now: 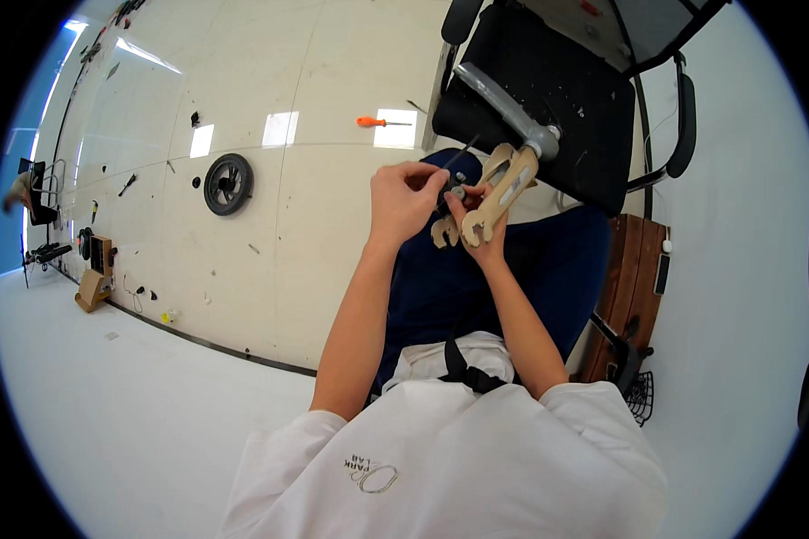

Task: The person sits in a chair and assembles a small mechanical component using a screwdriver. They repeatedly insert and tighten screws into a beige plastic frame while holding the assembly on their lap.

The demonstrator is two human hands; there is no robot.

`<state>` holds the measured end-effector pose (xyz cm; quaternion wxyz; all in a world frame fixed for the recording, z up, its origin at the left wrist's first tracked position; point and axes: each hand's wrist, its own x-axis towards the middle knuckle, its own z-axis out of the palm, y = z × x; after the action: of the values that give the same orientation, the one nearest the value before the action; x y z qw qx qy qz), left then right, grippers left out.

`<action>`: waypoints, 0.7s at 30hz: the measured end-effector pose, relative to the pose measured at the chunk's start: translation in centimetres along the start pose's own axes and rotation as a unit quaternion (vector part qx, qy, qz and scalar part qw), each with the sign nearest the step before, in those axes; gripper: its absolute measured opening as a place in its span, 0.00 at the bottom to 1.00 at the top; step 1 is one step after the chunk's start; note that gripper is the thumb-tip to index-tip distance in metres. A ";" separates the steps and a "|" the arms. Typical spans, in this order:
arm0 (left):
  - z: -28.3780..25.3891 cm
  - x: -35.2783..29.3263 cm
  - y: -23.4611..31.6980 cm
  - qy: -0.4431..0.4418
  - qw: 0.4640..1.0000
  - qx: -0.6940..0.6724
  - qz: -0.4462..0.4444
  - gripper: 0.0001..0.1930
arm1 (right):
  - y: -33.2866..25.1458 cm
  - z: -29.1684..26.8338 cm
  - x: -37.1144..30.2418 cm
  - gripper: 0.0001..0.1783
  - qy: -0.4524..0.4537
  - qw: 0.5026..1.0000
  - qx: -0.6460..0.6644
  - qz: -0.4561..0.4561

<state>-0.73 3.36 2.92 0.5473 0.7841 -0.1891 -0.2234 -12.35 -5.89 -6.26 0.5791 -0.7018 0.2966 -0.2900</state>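
Observation:
My left hand (404,203) is closed, thumb and fingertips pinched on a thin dark rod (464,149) that looks like a hex key. Close by on its right, my right hand (487,241) is closed around a small dark metal part with a round end (458,191); its palm is partly hidden behind a beige fork (511,187). The fork's slotted ends point toward me, over my lap. Its grey steering tube (502,97) slants away across the black chair seat (530,67). How the small part meets the fork is hard to make out.
On the tiled floor to the left lie a black wheel (229,184) and an orange-handled screwdriver (368,121). Several small parts are scattered farther left, near a cardboard box (92,292). A brown wooden crate (622,296) stands at my right, beside the chair's armrest (683,117).

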 end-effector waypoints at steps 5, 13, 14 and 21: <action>-0.1 -0.9 -1.0 0.019 0.999 -0.031 -0.038 0.11 | 3.4 0.8 -0.5 0.20 0.008 0.999 -0.041 -0.024; -0.5 -0.6 -0.9 0.014 0.999 -0.024 0.031 0.10 | 1.7 -0.5 -0.7 0.16 -0.026 1.000 0.012 -0.001; -0.7 -0.7 -1.1 0.017 0.999 -0.035 0.032 0.10 | 1.5 -0.1 -0.7 0.15 -0.021 0.998 0.017 -0.049; -0.3 -0.5 -1.1 0.002 0.999 -0.031 0.042 0.10 | 2.7 -1.5 -0.1 0.13 -0.045 0.998 0.034 0.029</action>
<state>-0.96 4.22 2.05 0.5806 0.7585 -0.2136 -0.2049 -13.76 -7.21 -8.66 0.6238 -0.6851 0.2804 -0.2507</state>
